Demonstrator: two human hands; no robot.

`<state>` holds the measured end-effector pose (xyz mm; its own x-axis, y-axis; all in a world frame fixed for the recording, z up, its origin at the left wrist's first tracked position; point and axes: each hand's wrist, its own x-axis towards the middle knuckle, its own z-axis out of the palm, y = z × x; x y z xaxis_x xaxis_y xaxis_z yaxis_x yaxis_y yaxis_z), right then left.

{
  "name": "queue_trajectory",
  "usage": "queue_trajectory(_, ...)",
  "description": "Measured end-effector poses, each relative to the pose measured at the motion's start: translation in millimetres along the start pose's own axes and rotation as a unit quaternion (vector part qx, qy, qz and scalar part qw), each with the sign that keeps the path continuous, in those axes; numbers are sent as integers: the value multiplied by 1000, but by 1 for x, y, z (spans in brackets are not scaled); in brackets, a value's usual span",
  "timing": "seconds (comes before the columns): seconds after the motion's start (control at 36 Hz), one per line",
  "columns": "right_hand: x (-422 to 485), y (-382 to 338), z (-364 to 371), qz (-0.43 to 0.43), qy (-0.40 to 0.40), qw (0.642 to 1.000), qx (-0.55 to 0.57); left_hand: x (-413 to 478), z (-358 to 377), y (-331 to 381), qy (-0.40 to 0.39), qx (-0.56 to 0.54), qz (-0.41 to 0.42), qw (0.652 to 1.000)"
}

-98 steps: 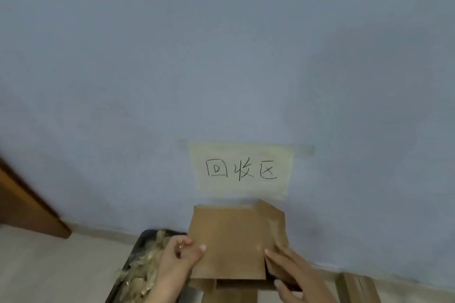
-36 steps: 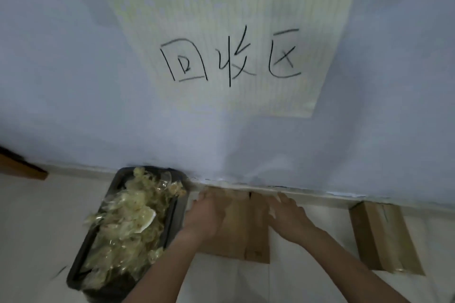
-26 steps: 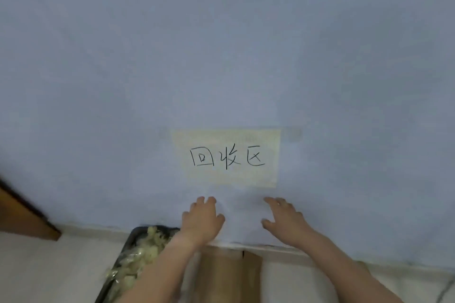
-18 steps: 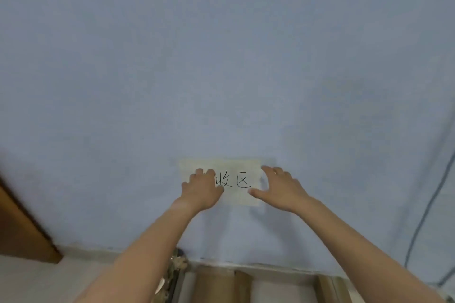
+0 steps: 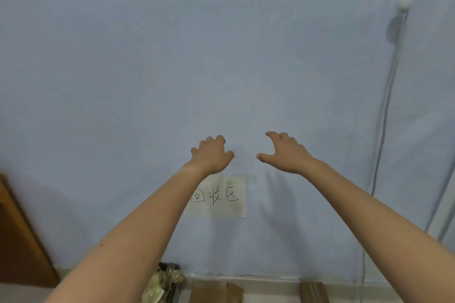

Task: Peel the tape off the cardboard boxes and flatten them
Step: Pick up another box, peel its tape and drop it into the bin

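A flattened brown cardboard box [image 5: 215, 292] lies on the floor against the wall, at the bottom edge of the view. A second brown cardboard piece [image 5: 314, 291] lies to its right. My left hand [image 5: 212, 155] and my right hand [image 5: 285, 152] are raised in front of the blue wall, well above the boxes. Both hold nothing, with fingers loosely bent.
A paper sign [image 5: 219, 195] with handwritten characters is stuck on the blue wall [image 5: 147, 69]. A black tray [image 5: 163, 283] of peeled tape scraps stands left of the boxes. Wooden furniture [image 5: 17, 241] is at the far left; a cable [image 5: 386, 96] hangs at right.
My hands laid the flattened box on the floor by the wall, let go, and rose up the wall past the sign. The view tilted upward.
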<state>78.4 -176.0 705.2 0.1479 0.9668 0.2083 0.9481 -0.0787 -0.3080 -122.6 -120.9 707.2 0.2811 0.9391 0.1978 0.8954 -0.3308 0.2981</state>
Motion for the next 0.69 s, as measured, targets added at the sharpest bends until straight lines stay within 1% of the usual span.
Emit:
queue_trajectory(0.14,-7,17,7,15,2,1000,-10,2,14,7,5,-12,-3,1000)
queue_trajectory(0.28,-13,52,44,44,-32,998,-13,8,69,13,-38,-30,0,999)
queue_trajectory(0.36,-16,82,82,65,-60,996,-15,13,118,18,-73,-36,4,997)
queue_trajectory(0.5,-19,142,163,107,-118,987,-5,21,220,25,-158,-29,15,987)
queue_trajectory(0.69,-31,235,289,179,-209,962,3,23,380,37,-265,-31,31,963)
